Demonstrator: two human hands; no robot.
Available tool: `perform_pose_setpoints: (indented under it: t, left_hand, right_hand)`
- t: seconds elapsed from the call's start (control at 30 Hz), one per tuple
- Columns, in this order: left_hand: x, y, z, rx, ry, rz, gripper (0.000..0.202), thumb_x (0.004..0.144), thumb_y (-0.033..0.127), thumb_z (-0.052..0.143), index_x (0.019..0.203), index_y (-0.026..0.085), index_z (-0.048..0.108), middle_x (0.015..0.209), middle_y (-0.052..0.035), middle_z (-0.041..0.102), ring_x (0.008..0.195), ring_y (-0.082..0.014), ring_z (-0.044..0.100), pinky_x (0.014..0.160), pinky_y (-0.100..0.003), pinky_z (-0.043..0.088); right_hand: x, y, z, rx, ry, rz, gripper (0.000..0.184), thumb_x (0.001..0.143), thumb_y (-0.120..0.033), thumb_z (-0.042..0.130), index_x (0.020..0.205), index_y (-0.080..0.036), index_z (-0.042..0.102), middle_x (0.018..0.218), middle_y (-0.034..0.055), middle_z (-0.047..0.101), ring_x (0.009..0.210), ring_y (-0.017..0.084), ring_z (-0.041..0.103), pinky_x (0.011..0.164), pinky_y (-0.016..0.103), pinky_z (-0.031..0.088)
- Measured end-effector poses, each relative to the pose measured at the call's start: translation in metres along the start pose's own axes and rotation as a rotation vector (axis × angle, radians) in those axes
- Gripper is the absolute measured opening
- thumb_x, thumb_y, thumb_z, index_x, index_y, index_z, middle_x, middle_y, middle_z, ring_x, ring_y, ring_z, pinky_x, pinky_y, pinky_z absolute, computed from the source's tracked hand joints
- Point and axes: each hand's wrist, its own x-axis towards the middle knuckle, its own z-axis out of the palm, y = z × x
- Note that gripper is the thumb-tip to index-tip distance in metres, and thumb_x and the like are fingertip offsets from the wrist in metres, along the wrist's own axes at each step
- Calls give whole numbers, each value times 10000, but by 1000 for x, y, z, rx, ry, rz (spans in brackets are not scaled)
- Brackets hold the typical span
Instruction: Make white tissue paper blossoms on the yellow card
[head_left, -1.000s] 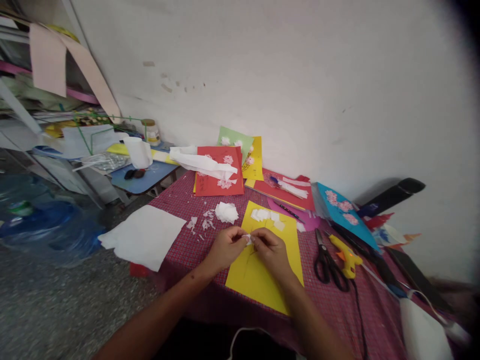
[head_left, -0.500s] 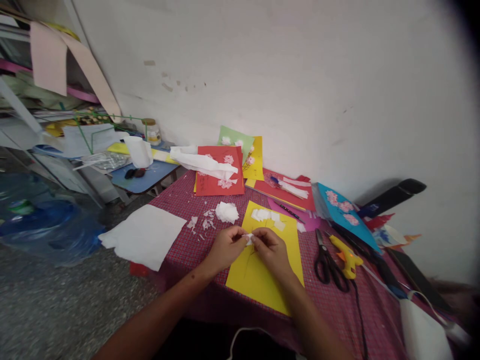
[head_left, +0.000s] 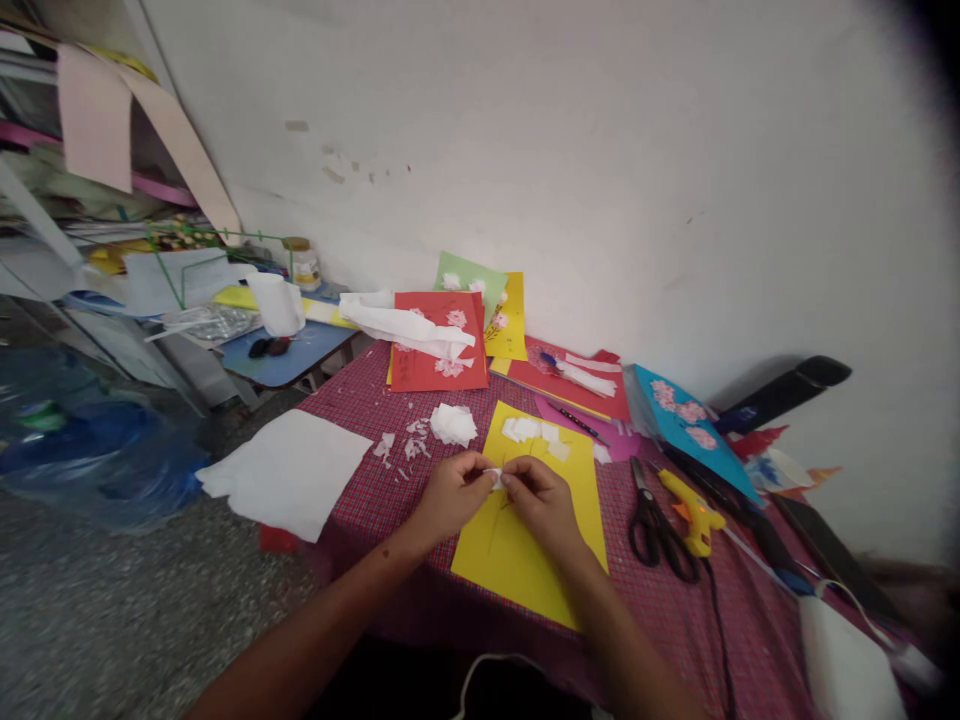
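Observation:
My left hand (head_left: 455, 492) and my right hand (head_left: 541, 498) meet over a yellow sheet of card (head_left: 480, 563). Between their fingertips they pinch a small white piece of tissue paper (head_left: 496, 478), partly covered by the fingers. Thin dark lines are drawn on the card beneath. White tissue squares (head_left: 525, 429) lie along the card's upper part. Just left of the card sits a pile of cut white tissue (head_left: 453, 425), with torn scraps (head_left: 416, 440) beside it.
Black-handled scissors (head_left: 660, 535) and a yellow glue gun (head_left: 694, 512) lie on the right. A large white sheet (head_left: 292, 470) overhangs the table's left edge. Behind stand a red card with paper flowers (head_left: 442, 375) and a blue one (head_left: 686, 420). A blue stool (head_left: 289, 360) holds a paper roll (head_left: 276, 303).

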Motion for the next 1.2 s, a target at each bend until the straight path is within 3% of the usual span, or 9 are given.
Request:
perform_pose_setpoints:
  t: [0.17,0.37,0.5,0.83,1.2]
  left_hand:
    - [-1,3,0,-8,7,-4,192,823,327,542,832,164,644,728,-13,624,673,-137,546,627,-238,420]
    - [0,5,0,-17,4,18,180,835,310,531,837,171,645,765,-19,639,704,-141,564,651,-243,436]
    - [0,3,0,-29,6,13,165,829,294,539,852,170,646,792,-22,648,730,-145,576,676,-248,447]
    - [-1,6,-1,-74,-56,25,194,809,321,595,898,160,653,825,-27,661,735,-142,584,678,-246,453]
    - [-2,7,-2,7,-9,17,175,825,284,553,828,158,674,778,-24,662,713,-141,570,663,-241,435]
  right_hand:
    - [0,2,1,5,6,-5,147,823,-337,588,806,-194,621,706,7,567,619,143,493,570,258,424]
    - [2,0,0,173,-28,77,199,794,-362,637,913,-209,595,775,9,576,647,147,519,566,252,439]
    - [2,-2,-2,155,-65,105,155,817,-345,619,815,-190,621,672,-13,538,584,125,470,538,240,399]
    - [1,-3,-4,44,-18,-3,122,835,-304,602,790,-191,616,692,-4,553,622,141,494,580,258,405]
    - [0,-3,-4,-45,-18,-69,96,860,-268,572,811,-197,615,731,3,564,653,144,504,607,257,406]
